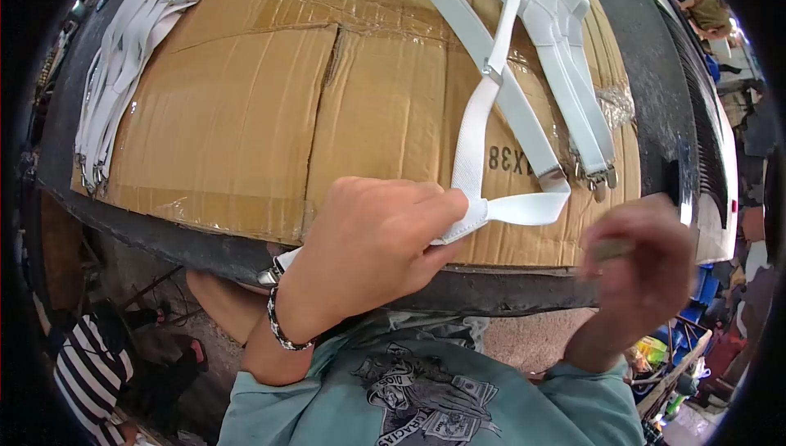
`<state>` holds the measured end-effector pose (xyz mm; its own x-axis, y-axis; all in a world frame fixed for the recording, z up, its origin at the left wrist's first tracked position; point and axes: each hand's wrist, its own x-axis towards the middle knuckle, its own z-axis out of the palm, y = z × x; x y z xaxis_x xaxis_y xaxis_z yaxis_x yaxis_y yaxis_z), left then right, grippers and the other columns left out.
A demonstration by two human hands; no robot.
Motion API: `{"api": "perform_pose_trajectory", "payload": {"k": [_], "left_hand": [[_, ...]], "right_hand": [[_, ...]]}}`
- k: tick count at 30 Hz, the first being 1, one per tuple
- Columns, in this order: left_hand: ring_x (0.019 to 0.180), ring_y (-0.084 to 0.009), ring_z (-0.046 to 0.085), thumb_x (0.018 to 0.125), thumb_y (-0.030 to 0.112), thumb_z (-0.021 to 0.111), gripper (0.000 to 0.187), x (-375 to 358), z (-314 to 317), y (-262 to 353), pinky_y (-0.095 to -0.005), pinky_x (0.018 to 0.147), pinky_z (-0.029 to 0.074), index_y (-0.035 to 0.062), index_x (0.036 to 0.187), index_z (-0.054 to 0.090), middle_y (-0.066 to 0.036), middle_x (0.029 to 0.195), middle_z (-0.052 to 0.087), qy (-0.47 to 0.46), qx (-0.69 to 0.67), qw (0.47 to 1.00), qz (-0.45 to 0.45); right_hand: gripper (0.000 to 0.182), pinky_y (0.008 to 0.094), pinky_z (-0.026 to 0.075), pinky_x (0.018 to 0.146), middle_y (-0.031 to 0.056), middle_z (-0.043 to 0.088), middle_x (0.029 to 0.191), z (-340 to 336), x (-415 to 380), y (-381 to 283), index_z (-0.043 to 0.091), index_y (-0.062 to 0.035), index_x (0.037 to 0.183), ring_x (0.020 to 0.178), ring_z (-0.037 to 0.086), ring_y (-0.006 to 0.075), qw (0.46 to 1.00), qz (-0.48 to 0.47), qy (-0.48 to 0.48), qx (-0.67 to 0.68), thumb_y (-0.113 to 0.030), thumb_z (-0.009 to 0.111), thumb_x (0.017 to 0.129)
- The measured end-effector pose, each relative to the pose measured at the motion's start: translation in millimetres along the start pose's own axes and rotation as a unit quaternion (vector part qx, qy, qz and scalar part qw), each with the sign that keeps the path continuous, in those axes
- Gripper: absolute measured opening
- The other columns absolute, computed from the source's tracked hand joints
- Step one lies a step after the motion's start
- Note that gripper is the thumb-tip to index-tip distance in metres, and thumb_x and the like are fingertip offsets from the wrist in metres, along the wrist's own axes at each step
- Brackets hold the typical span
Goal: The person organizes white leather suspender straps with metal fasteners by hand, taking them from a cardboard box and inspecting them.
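Observation:
My left hand [393, 229] is closed around white elastic suspenders [471, 143], gripping them near a stitched joint at the front of the cardboard. One strap runs up from that joint through a metal slider [490, 72], and another loops to the right. A metal clip [268, 276] on a white strap end shows beside my left wrist. To the right, near the cardboard's front corner, my right hand [639, 262] is raised with curled fingers, smeared by motion. Just beyond it lies a second bundle of white suspenders [569, 77] with metal clips at its near end.
Flattened cardboard [237, 110] with brown tape covers most of the dark table [655, 118]. A pile of white suspenders [123, 69] lies along its left side. A person in a striped top [94, 364] is at lower left. Assorted items [671, 364] crowd the floor at lower right.

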<state>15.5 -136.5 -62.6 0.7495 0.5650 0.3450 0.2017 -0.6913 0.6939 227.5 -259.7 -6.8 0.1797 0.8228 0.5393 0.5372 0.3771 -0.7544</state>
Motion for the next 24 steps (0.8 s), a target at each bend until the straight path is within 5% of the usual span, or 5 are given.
{"api": "perform_pose_trajectory", "payload": {"k": [3, 10, 16, 20, 24], "left_hand": [[0.066, -0.0302, 0.066, 0.073, 0.009, 0.084, 0.024, -4, -2, 5, -0.0378, 0.056, 0.049, 0.0072, 0.091, 0.069, -0.009, 0.075, 0.067, -0.013, 0.007, 1.0, -0.002], [0.069, -0.0311, 0.066, 0.075, 0.01, 0.081, 0.021, -3, -18, 8, -0.0406, 0.057, 0.049, 0.0079, 0.089, 0.065, -0.009, 0.076, 0.064, -0.07, 0.038, 0.996, 0.026], [0.075, -0.0335, 0.068, 0.084, 0.02, 0.074, 0.018, 60, -65, 16, -0.0438, 0.062, 0.052, 0.0061, 0.085, 0.064, -0.012, 0.077, 0.066, -0.159, 0.256, 0.931, 0.206], [0.077, -0.0385, 0.068, 0.088, 0.021, 0.073, 0.018, 90, -51, -26, -0.0496, 0.067, 0.052, 0.0037, 0.088, 0.068, -0.018, 0.077, 0.067, -0.213, 0.214, 0.936, 0.181], [0.067, -0.0357, 0.066, 0.086, 0.016, 0.075, 0.013, 93, -34, -56, -0.0454, 0.06, 0.05, 0.0043, 0.093, 0.071, -0.017, 0.074, 0.066, -0.173, 0.044, 0.965, 0.191]], "right_hand": [[0.035, 0.0236, 0.05, 0.058, 0.015, 0.072, 0.092, 34, -2, -11, 0.071, 0.0037, 0.113, 0.069, 0.065, 0.0145, 0.995, 0.017, -0.096, 0.029, 0.014, 0.072, 0.08], [0.03, 0.0253, 0.052, 0.063, 0.0147, 0.071, 0.095, 64, -22, 1, 0.071, 0.0043, 0.112, 0.073, 0.065, 0.0146, 0.998, 0.056, 0.022, 0.001, 0.012, 0.072, 0.083], [0.02, 0.0268, 0.05, 0.067, 0.008, 0.067, 0.088, 62, -8, 8, 0.07, 0.0043, 0.11, 0.075, 0.063, 0.0131, 0.992, 0.102, 0.067, -0.024, 0.006, 0.068, 0.091], [0.018, 0.0266, 0.051, 0.067, 0.0082, 0.067, 0.088, 57, 21, 29, 0.071, -0.0006, 0.109, 0.073, 0.063, 0.0132, 0.993, 0.099, 0.026, -0.057, 0.003, 0.068, 0.092], [0.017, 0.0326, 0.054, 0.064, 0.0133, 0.068, 0.09, 48, 44, 32, 0.069, 0.0007, 0.108, 0.071, 0.069, 0.0221, 0.99, 0.053, -0.047, -0.119, 0.003, 0.067, 0.091]]}}
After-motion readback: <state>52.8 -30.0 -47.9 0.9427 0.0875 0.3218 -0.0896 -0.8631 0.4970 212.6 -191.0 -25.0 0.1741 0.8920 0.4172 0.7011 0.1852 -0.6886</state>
